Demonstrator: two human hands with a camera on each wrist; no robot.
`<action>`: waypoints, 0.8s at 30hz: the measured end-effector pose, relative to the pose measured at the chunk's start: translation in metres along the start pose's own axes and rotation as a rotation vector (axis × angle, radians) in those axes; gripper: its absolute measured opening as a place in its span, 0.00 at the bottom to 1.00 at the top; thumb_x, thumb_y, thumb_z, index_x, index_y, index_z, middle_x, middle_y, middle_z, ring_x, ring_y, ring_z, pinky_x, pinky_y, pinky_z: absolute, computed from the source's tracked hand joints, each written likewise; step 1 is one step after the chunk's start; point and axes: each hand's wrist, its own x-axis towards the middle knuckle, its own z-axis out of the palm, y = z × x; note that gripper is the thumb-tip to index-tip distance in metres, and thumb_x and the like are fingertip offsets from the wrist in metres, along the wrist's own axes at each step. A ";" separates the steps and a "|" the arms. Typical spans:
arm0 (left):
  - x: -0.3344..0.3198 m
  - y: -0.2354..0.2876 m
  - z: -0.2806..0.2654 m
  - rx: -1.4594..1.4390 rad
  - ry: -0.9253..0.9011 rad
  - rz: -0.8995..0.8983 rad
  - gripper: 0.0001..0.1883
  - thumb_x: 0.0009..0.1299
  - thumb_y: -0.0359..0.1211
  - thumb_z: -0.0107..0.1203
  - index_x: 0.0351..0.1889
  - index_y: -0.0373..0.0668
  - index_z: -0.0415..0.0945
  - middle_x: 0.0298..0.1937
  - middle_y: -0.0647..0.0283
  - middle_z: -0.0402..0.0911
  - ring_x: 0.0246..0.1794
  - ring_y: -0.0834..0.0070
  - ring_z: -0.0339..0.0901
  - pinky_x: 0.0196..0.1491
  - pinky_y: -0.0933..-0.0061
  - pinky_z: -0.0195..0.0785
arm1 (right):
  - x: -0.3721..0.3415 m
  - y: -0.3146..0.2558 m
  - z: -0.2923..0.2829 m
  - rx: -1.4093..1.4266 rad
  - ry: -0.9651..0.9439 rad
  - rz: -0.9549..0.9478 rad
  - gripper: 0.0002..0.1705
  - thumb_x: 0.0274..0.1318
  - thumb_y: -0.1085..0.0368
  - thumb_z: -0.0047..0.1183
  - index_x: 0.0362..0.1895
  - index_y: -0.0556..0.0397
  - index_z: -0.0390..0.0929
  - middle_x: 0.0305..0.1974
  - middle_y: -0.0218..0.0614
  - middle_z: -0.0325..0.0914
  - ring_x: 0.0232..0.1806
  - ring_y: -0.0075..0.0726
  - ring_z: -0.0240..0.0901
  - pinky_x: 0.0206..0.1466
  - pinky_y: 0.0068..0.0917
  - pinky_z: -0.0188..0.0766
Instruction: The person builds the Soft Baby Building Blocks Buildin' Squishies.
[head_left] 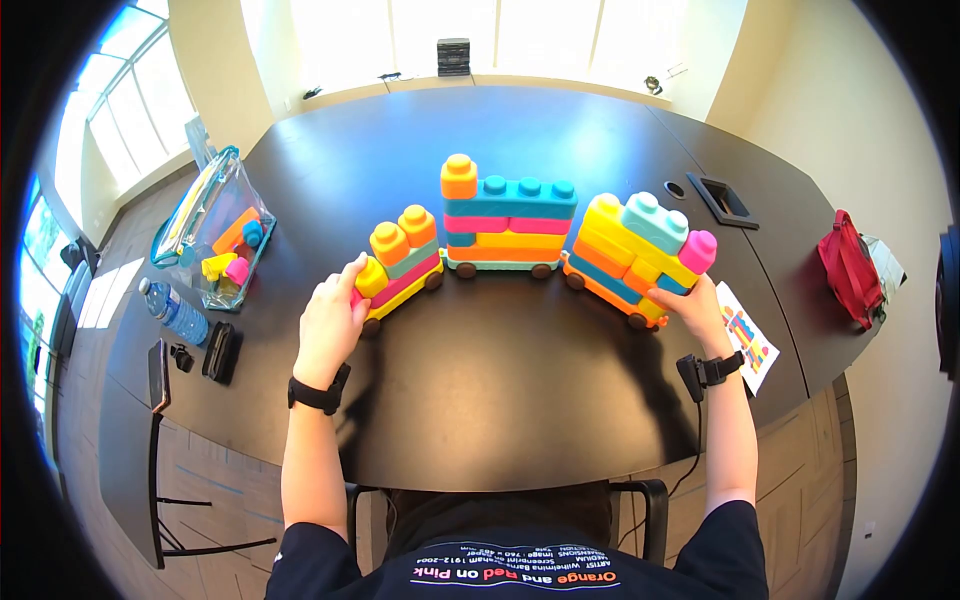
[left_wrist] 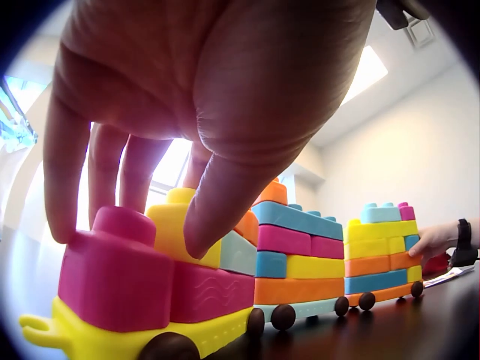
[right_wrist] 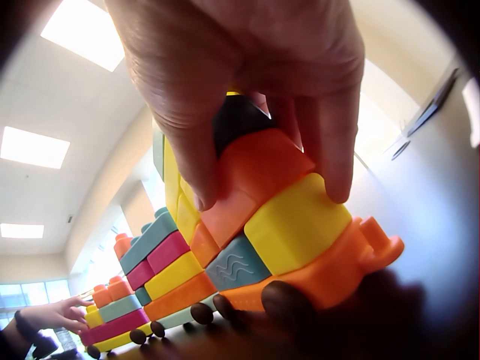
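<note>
Three wheeled toy train cars built of chunky blocks stand in a joined curve on the dark table. My left hand holds the end of the left car, its thumb by a yellow block and its fingers on the far side around a pink block. In the middle stands the taller car, topped by one orange block. My right hand grips the outer end of the right car, thumb and fingers straddling an orange block above a yellow one.
A picture sheet lies beside the right forearm. At the left are a clear bag with loose blocks, a water bottle and a black case. A red bag sits at the far right, near a recessed table box.
</note>
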 end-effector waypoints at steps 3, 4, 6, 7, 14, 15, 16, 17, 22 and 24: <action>-0.003 -0.001 -0.012 -0.102 -0.054 0.030 0.37 0.71 0.33 0.67 0.79 0.48 0.66 0.66 0.50 0.78 0.68 0.51 0.75 0.70 0.57 0.69 | -0.002 0.005 -0.007 0.022 -0.030 0.047 0.48 0.49 0.62 0.80 0.73 0.55 0.70 0.62 0.41 0.82 0.65 0.41 0.80 0.69 0.43 0.75; -0.006 -0.001 -0.019 -0.075 0.159 0.132 0.39 0.72 0.35 0.68 0.80 0.45 0.63 0.74 0.49 0.71 0.75 0.52 0.68 0.75 0.57 0.63 | -0.008 0.001 -0.015 0.057 -0.010 -0.046 0.54 0.50 0.59 0.79 0.78 0.52 0.63 0.68 0.43 0.76 0.72 0.45 0.72 0.75 0.48 0.66; -0.018 -0.010 -0.040 -0.110 0.480 0.195 0.43 0.74 0.38 0.68 0.83 0.42 0.56 0.83 0.48 0.61 0.84 0.54 0.57 0.82 0.55 0.53 | -0.029 -0.017 -0.041 0.120 0.074 -0.147 0.61 0.55 0.53 0.76 0.85 0.47 0.51 0.79 0.45 0.64 0.83 0.52 0.56 0.82 0.57 0.51; -0.028 -0.019 -0.055 -0.175 0.590 0.156 0.45 0.75 0.39 0.67 0.85 0.41 0.52 0.84 0.49 0.59 0.86 0.55 0.54 0.83 0.52 0.50 | -0.045 -0.035 -0.061 0.147 0.137 -0.158 0.62 0.58 0.50 0.74 0.87 0.44 0.47 0.83 0.45 0.58 0.87 0.54 0.47 0.85 0.60 0.43; -0.122 -0.056 -0.132 -0.135 1.312 -0.216 0.35 0.85 0.44 0.54 0.81 0.34 0.54 0.85 0.51 0.54 0.84 0.58 0.57 0.82 0.53 0.54 | -0.170 -0.046 -0.152 -0.046 1.170 -0.439 0.36 0.79 0.60 0.52 0.81 0.59 0.57 0.83 0.43 0.58 0.85 0.44 0.52 0.86 0.43 0.47; -0.129 -0.055 -0.136 -0.047 1.378 -0.258 0.36 0.85 0.44 0.54 0.81 0.33 0.54 0.85 0.49 0.55 0.84 0.56 0.57 0.82 0.52 0.54 | -0.185 -0.045 -0.156 -0.027 1.283 -0.427 0.34 0.79 0.62 0.51 0.81 0.60 0.58 0.83 0.43 0.58 0.85 0.41 0.53 0.86 0.42 0.48; -0.135 -0.055 -0.138 0.041 1.442 -0.303 0.37 0.85 0.45 0.54 0.81 0.31 0.53 0.84 0.48 0.55 0.84 0.55 0.57 0.81 0.52 0.54 | -0.198 -0.045 -0.156 -0.044 1.363 -0.407 0.34 0.79 0.61 0.51 0.81 0.60 0.58 0.82 0.43 0.58 0.85 0.40 0.53 0.86 0.42 0.48; -0.141 -0.058 -0.139 0.039 1.443 -0.301 0.37 0.85 0.45 0.54 0.81 0.31 0.53 0.84 0.48 0.55 0.84 0.55 0.57 0.81 0.52 0.54 | -0.206 -0.045 -0.157 -0.062 1.443 -0.388 0.34 0.79 0.61 0.51 0.81 0.60 0.58 0.82 0.43 0.59 0.85 0.39 0.53 0.86 0.41 0.49; -0.149 -0.052 -0.145 0.113 1.601 -0.318 0.37 0.84 0.47 0.55 0.79 0.28 0.55 0.81 0.43 0.58 0.83 0.53 0.58 0.81 0.52 0.53 | -0.224 -0.045 -0.152 -0.137 1.566 -0.396 0.34 0.78 0.61 0.54 0.78 0.67 0.60 0.82 0.49 0.58 0.84 0.42 0.53 0.86 0.43 0.50; -0.154 -0.063 -0.144 0.178 1.737 -0.217 0.31 0.83 0.41 0.56 0.75 0.33 0.59 0.80 0.42 0.60 0.80 0.52 0.60 0.80 0.49 0.57 | -0.221 -0.059 -0.143 -0.133 1.724 -0.457 0.34 0.74 0.62 0.59 0.74 0.70 0.64 0.80 0.53 0.60 0.83 0.45 0.55 0.85 0.44 0.52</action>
